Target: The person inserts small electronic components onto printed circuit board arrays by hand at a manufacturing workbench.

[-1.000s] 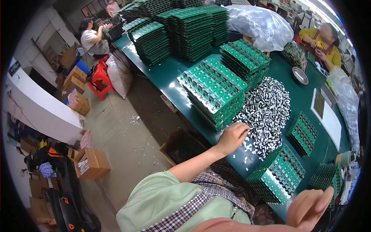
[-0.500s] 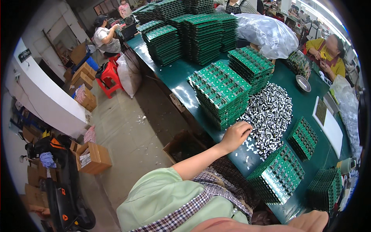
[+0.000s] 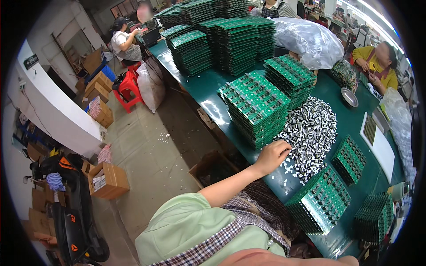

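My left hand (image 3: 273, 158) rests at the near left edge of a heap of small rectangular parts (image 3: 310, 133), white, silver and black. Its fingers are curled together at the heap; whatever they pinch is too small to make out. Just beyond the hand rises a tall stack of green circuit boards (image 3: 254, 99). To the right of the heap lies a smaller group of boards (image 3: 350, 159), and a stack of boards (image 3: 321, 199) sits nearer to me. Only a bit of my right hand (image 3: 348, 260) shows at the bottom edge, with its fingers hidden.
High board stacks (image 3: 235, 40) fill the table's far end beside a clear plastic bag (image 3: 308, 40). A metal dish (image 3: 349, 97), a white tray (image 3: 379, 148) and another board stack (image 3: 375, 217) stand right. A co-worker in yellow (image 3: 379, 66) sits opposite. An open carton (image 3: 213, 168) stands below the table edge.
My right hand has sunk lower at the bottom edge, so less of it shows. My left hand stays at the heap with fingers curled. The view has shifted slightly.
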Demonstrator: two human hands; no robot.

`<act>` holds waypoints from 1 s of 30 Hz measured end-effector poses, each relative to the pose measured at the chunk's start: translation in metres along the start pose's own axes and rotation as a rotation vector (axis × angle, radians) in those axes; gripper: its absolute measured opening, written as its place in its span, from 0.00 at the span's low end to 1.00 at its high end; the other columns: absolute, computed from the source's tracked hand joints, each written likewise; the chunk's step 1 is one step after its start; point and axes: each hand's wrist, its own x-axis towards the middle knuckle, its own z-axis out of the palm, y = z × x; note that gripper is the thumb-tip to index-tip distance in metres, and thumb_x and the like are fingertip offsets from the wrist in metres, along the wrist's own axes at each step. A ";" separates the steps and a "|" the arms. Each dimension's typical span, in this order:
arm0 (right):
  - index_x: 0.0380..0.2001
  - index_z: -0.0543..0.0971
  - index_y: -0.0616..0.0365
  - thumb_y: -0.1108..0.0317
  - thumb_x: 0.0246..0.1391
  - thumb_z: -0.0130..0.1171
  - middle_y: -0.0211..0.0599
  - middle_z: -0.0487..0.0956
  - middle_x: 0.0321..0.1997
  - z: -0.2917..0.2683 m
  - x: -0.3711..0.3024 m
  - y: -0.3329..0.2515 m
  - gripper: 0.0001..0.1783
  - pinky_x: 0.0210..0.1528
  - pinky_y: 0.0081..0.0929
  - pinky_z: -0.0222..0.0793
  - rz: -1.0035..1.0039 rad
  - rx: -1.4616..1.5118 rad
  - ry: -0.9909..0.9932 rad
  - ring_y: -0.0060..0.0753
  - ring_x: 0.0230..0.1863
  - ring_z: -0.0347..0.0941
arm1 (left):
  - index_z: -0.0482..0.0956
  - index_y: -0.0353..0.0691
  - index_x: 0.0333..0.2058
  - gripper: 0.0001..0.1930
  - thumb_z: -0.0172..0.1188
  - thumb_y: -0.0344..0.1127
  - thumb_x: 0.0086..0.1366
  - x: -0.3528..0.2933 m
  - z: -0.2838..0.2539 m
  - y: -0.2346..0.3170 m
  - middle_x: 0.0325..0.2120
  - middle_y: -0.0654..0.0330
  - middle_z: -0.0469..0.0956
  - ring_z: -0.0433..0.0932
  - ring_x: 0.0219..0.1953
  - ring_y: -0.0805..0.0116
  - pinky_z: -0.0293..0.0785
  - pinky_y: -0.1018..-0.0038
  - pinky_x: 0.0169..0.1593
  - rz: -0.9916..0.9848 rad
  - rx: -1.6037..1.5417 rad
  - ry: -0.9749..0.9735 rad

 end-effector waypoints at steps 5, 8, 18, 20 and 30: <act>0.12 0.73 0.50 0.67 0.49 0.57 0.23 0.70 0.11 0.013 -0.037 -0.003 0.13 0.15 0.14 0.51 -0.331 -0.561 0.063 0.18 0.10 0.62 | 0.77 0.38 0.35 0.05 0.59 0.29 0.58 0.001 0.003 0.000 0.32 0.56 0.77 0.77 0.36 0.56 0.72 0.66 0.38 -0.012 -0.006 0.002; 0.11 0.71 0.49 0.67 0.48 0.58 0.20 0.69 0.10 0.018 -0.053 0.007 0.14 0.16 0.11 0.51 -0.539 -0.871 0.109 0.14 0.10 0.62 | 0.78 0.37 0.36 0.07 0.59 0.28 0.58 0.000 -0.001 -0.006 0.32 0.55 0.77 0.77 0.35 0.57 0.72 0.68 0.38 0.035 0.014 0.083; 0.28 0.72 0.56 0.71 0.32 0.70 0.35 0.69 0.21 0.031 -0.037 0.076 0.18 0.21 0.27 0.58 0.242 -1.170 -0.541 0.31 0.20 0.65 | 0.79 0.31 0.39 0.07 0.58 0.23 0.61 -0.007 -0.031 0.103 0.38 0.58 0.75 0.76 0.41 0.72 0.73 0.76 0.46 -0.261 -1.131 -0.407; 0.29 0.73 0.58 0.69 0.36 0.68 0.34 0.69 0.24 0.027 -0.049 0.093 0.16 0.22 0.22 0.57 0.650 -1.003 -0.180 0.27 0.22 0.64 | 0.78 0.31 0.39 0.08 0.58 0.22 0.61 -0.018 -0.025 0.111 0.38 0.58 0.72 0.75 0.42 0.71 0.74 0.76 0.46 -0.219 -1.319 -0.418; 0.29 0.71 0.59 0.81 0.33 0.66 0.34 0.70 0.31 0.037 -0.046 0.103 0.17 0.22 0.16 0.57 0.732 -0.792 0.098 0.19 0.21 0.63 | 0.78 0.33 0.35 0.04 0.58 0.22 0.61 -0.033 -0.008 0.121 0.37 0.60 0.74 0.73 0.42 0.74 0.71 0.78 0.46 -0.330 -1.383 -0.496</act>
